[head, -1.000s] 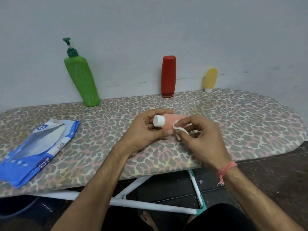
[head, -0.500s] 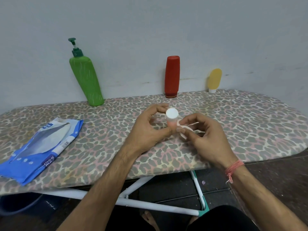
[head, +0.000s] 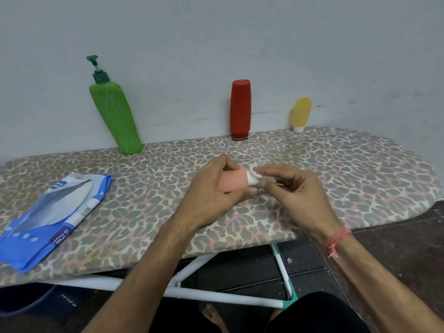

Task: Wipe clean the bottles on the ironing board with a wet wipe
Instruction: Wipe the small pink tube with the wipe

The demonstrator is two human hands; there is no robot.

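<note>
My left hand (head: 211, 195) grips a small pink bottle (head: 233, 182) lying sideways above the ironing board (head: 149, 188), white cap pointing right. My right hand (head: 295, 191) pinches a white wet wipe (head: 253, 176) against the cap end. Against the wall stand a green pump bottle (head: 115, 116), a red bottle (head: 240, 109) on its cap and a small yellow bottle (head: 301, 114) on its white cap.
A blue wet-wipe pack (head: 50, 217) lies on the board's left part, near the front edge. The board's white legs (head: 216, 294) and a dark floor show below. The grey wall runs right behind the bottles.
The pink bottle has been turned: its cap pointed left, then towards me, and now points right. The wipe has moved from the body onto the cap.
</note>
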